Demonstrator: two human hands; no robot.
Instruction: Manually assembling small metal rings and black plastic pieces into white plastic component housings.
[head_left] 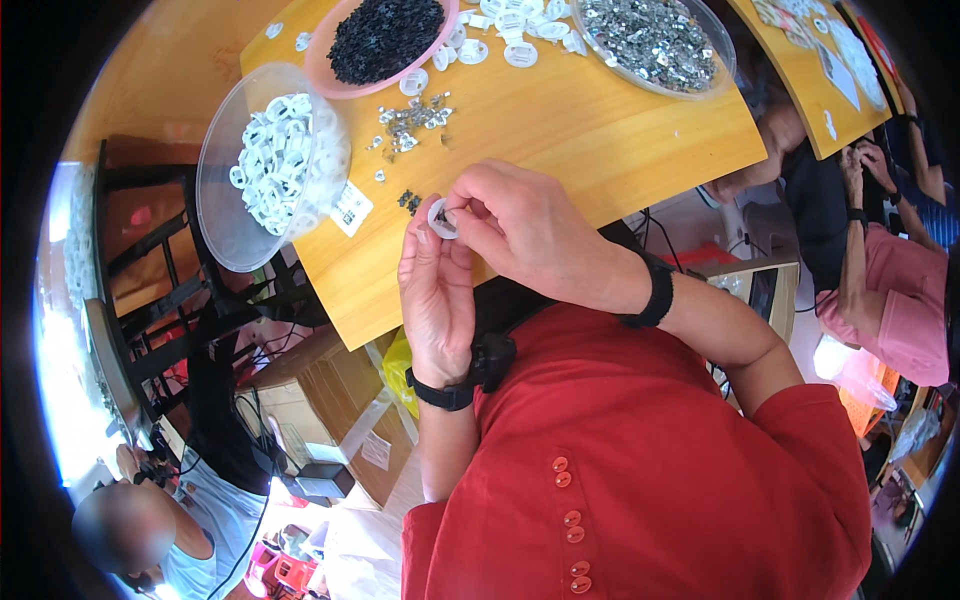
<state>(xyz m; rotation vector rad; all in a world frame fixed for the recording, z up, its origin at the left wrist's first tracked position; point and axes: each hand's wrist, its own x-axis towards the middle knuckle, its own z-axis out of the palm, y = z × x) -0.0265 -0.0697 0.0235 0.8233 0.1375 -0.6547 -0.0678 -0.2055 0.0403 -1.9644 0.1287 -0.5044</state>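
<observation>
Both hands up over the near edge of the wooden table [590,125], close together, 1 white round piece [434,223] between them. My left hand [436,300] has it: palm turned up, thumb and fingertips pinched on the piece's rim, grip narrow. My right hand [515,225] comes in from the other side, thumb and forefinger drawn close at the face of the piece, where something small and dark shows. Whether those right fingertips hold that dark bit or only press there, I cannot tell.

Just beyond my left fingertips, on the wood: a little cluster of small dark parts [409,202]. Farther out, a loose scatter of small metal parts [412,120].

3 bowls around the work. To the left, a clear bowl [222,150], tilted in view, holds a heap of white pieces [275,165]; a paper label [351,208] shows at its side. At the far edge, a pink bowl [322,72] with black parts [385,38]. Right of that, a clear tub [724,62] with shiny metal parts [650,42]. More white round pieces [520,54] lie between these last 2.
</observation>
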